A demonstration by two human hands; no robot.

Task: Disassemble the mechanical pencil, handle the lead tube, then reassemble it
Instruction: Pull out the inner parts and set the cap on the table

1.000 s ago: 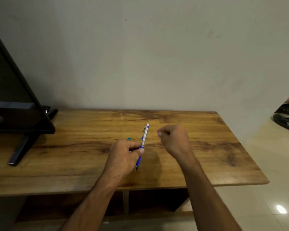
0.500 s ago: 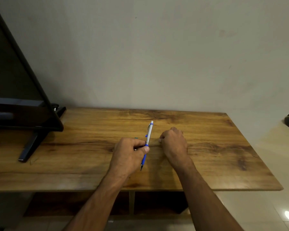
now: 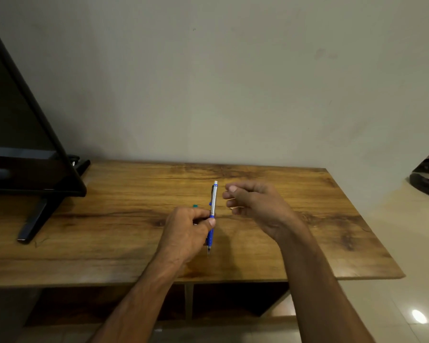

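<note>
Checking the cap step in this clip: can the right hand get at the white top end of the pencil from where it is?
Probably yes. The right hand hovers just beside the mechanical pencil, whose white top end sticks out bare above the left hand gripping lower down. Nothing lies between.

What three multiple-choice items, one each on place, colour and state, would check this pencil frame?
1. Where is the screen's stand?
A. the table's left end
B. the table's right end
C. the floor

2. What colour is the pencil's grip section?
A. red
B. blue
C. black

3. What is the pencil's state?
A. lying on the table
B. held in the left hand
C. held in both hands

Key: 1 A, the stand rests on the table at left. 2 B, the mechanical pencil is blue below its silver barrel. 3 B, the left hand pinches it; the right hand is beside it, not touching.
</note>
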